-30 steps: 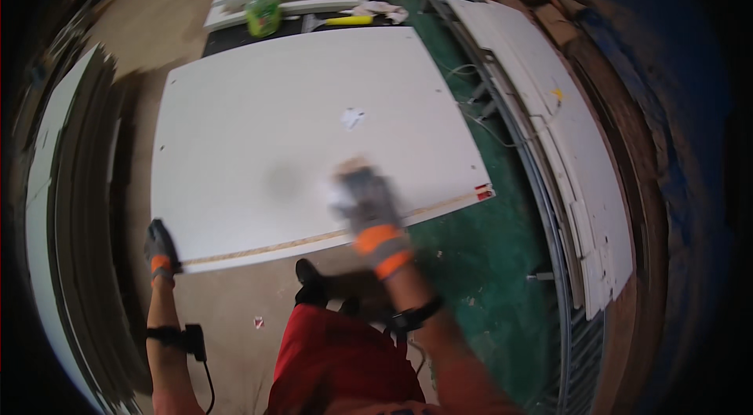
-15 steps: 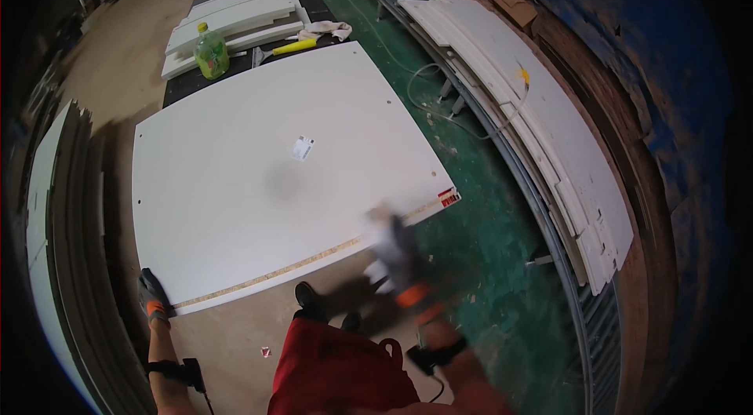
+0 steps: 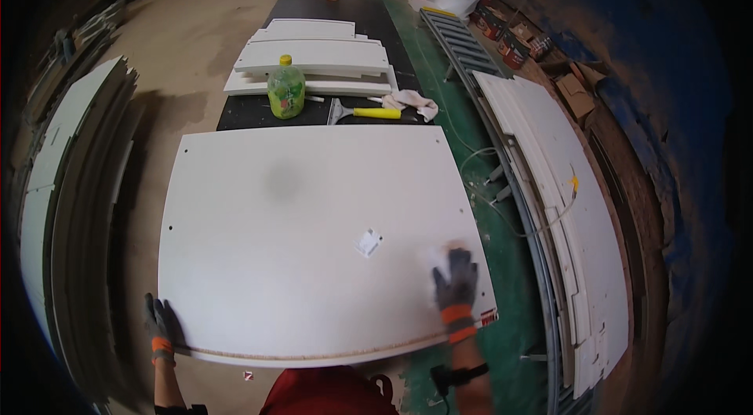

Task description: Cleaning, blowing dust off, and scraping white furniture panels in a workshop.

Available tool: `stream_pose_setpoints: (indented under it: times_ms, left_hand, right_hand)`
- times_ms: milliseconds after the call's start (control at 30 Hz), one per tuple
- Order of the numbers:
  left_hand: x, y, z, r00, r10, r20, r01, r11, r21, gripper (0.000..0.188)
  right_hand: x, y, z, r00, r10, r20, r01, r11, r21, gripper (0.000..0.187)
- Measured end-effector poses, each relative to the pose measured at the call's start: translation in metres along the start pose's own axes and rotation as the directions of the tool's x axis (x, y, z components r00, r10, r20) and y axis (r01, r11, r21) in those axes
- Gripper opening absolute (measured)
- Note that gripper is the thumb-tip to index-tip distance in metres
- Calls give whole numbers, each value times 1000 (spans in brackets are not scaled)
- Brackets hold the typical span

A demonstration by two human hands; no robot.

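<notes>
A large white panel (image 3: 314,195) lies flat before me, with small holes near its edges and a paper label (image 3: 367,243) stuck on it. My right hand (image 3: 457,278), in a grey glove with an orange cuff, presses a whitish cloth (image 3: 441,262) onto the panel near its right edge; motion blurs the cloth. At the near left corner rests my left hand (image 3: 159,321), gloved alike, its fingers stretched along the panel's edge. A red-and-white sticker (image 3: 488,318) marks the near right corner.
Beyond the panel, a black surface (image 3: 314,7) carries stacked white boards (image 3: 314,56), a green bottle (image 3: 286,89), a yellow-handled scraper (image 3: 369,112) and a crumpled rag (image 3: 412,103). More boards lie on a roller conveyor (image 3: 463,42) at right. Another board stack (image 3: 55,148) stands at left.
My view has tilted up, showing more of the far end. The right hand with the cloth has gone from the panel's near edge onto its surface at the right. My left hand stays at the left corner.
</notes>
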State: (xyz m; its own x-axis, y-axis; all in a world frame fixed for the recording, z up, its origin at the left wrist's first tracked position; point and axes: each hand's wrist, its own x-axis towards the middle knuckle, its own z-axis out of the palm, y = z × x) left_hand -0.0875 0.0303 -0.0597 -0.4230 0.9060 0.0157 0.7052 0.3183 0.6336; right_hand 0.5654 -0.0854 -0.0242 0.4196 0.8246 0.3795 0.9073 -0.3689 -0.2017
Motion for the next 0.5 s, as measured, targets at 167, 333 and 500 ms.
stream_pose_setpoints:
  times_ms: [167, 333, 500]
  left_hand:
    - [29, 56, 10, 967, 221, -128, -195, 962, 190, 46]
    - [47, 164, 66, 826, 563, -2, -563, 826, 16, 44]
    - [56, 264, 123, 723, 689, 50, -677, 721, -149, 48]
  right_hand:
    - [126, 50, 34, 919, 350, 180, -359, 933, 19, 66]
    - [224, 10, 95, 916, 390, 98, -368, 911, -187, 69]
    - [259, -60, 125, 980, 90, 176, -67, 989, -133, 74]
